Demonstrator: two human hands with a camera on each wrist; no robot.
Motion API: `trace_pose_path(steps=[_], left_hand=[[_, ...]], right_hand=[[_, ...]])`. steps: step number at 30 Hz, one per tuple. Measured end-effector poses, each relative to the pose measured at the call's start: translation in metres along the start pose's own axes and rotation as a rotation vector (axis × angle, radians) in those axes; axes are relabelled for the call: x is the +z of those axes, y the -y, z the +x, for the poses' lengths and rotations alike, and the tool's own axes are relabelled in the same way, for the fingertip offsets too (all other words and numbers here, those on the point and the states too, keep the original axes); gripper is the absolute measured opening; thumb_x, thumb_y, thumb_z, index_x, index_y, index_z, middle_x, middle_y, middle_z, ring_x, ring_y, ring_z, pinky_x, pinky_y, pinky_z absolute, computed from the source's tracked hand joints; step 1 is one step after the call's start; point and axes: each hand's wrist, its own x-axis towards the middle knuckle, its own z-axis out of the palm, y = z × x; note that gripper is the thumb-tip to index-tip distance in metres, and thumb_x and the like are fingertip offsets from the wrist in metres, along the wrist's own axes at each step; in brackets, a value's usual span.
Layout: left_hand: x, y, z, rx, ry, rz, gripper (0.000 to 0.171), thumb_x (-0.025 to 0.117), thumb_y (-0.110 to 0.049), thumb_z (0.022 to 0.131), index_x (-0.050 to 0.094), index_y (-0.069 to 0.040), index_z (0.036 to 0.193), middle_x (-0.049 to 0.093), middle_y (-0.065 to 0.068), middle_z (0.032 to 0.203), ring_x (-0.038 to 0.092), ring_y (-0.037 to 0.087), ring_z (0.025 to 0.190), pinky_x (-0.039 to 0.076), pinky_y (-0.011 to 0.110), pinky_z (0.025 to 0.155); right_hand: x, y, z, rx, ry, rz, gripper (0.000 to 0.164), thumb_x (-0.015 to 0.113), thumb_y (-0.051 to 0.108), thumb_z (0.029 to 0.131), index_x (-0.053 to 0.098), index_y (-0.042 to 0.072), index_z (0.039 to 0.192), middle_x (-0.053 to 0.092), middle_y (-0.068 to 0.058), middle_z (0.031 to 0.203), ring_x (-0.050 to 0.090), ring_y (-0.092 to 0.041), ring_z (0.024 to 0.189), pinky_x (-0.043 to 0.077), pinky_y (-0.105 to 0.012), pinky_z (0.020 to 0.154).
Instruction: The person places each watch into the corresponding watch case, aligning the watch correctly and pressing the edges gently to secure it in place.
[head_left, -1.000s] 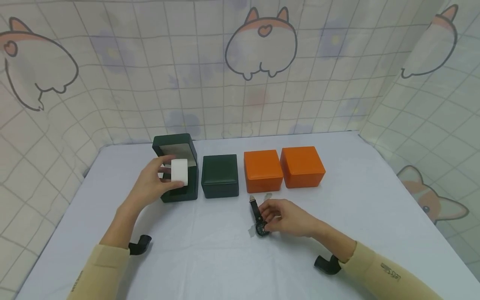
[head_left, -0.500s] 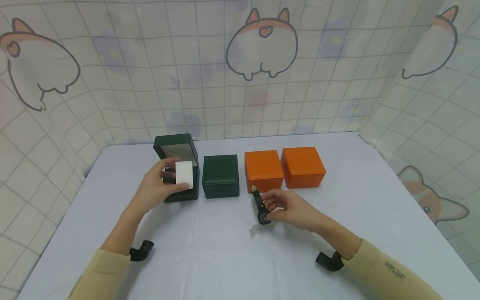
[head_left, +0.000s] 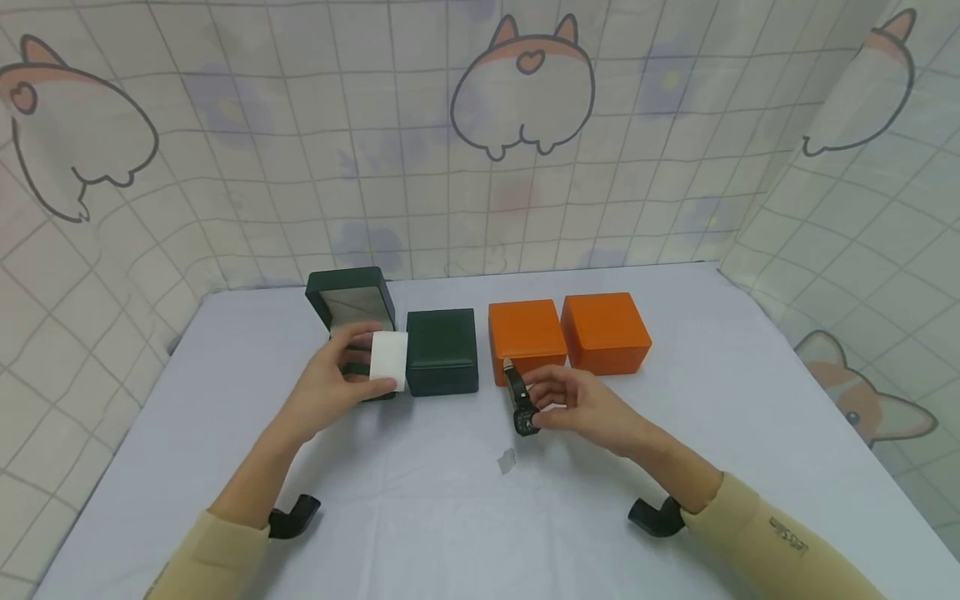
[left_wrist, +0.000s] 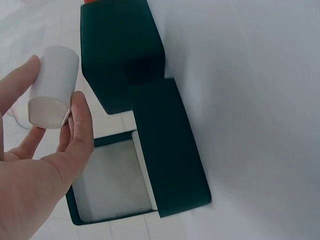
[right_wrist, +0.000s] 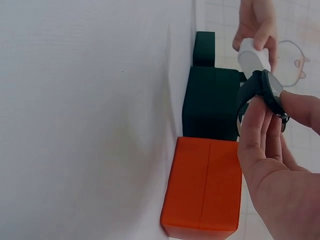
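Note:
Fingers and thumb of my left hand [head_left: 326, 387] pinch a white watch cushion [head_left: 388, 361], raised in front of the open dark green watch box [head_left: 347, 283]. The cushion's rounded end faces the camera in the left wrist view, and no strap is around it. Part of that box's base is hidden behind the hand. My right hand [head_left: 585, 408] holds a black wristwatch [head_left: 521, 400] by its dial and strap, lifted off the table before the nearer orange box [head_left: 527, 329]. In the right wrist view the watch's strap [right_wrist: 250, 90] hangs loosely curved.
A closed dark green box [head_left: 441, 346] stands between the open box and the orange one. Another orange box [head_left: 606, 325] stands at the right of the row. A small grey patch [head_left: 507, 461] lies on the white tabletop [head_left: 465, 533]. Patterned cloth [head_left: 420, 200] hangs behind.
My left hand has carried the white cushion right and toward me, away from the open box. My right hand has raised the watch off the table, up toward the orange box.

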Motion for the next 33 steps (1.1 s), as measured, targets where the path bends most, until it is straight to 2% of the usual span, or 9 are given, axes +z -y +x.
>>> trace_pose_path(steps=[11, 17, 20, 33], left_hand=[[0.019, -0.019, -0.009, -0.029, 0.042, -0.091, 0.079, 0.09, -0.009, 0.079, 0.049, -0.015, 0.147, 0.05, 0.012, 0.136, 0.057, 0.031, 0.112, 0.057, 0.034, 0.087], [0.031, -0.029, -0.013, -0.049, 0.072, -0.076, 0.079, 0.091, -0.012, 0.079, 0.05, -0.02, 0.146, 0.049, 0.011, 0.138, 0.057, 0.031, 0.112, 0.058, 0.035, 0.087], [0.036, -0.033, -0.014, -0.046, 0.091, -0.066, 0.078, 0.091, -0.013, 0.079, 0.051, -0.019, 0.146, 0.05, 0.012, 0.138, 0.058, 0.032, 0.111, 0.058, 0.036, 0.088], [0.057, -0.038, -0.009, -0.028, 0.155, -0.091, 0.075, 0.092, -0.014, 0.079, 0.053, -0.018, 0.143, 0.051, 0.013, 0.139, 0.059, 0.03, 0.109, 0.059, 0.035, 0.088]], right_hand=[[0.001, 0.005, 0.002, 0.003, -0.042, 0.034, 0.045, 0.075, 0.006, 0.093, 0.059, -0.001, 0.134, 0.064, -0.015, 0.116, 0.062, -0.027, 0.108, 0.057, -0.028, 0.089], [0.001, 0.009, 0.004, 0.0, -0.04, 0.059, 0.045, 0.073, 0.005, 0.094, 0.059, -0.001, 0.136, 0.063, -0.016, 0.118, 0.061, -0.029, 0.11, 0.057, -0.029, 0.091], [0.001, 0.01, 0.005, 0.002, -0.038, 0.07, 0.046, 0.073, 0.004, 0.094, 0.058, -0.001, 0.137, 0.063, -0.016, 0.12, 0.061, -0.03, 0.111, 0.056, -0.029, 0.092], [0.003, 0.013, 0.009, 0.007, -0.043, 0.083, 0.048, 0.073, 0.005, 0.094, 0.056, -0.002, 0.138, 0.063, -0.016, 0.121, 0.062, -0.029, 0.11, 0.056, -0.028, 0.092]])
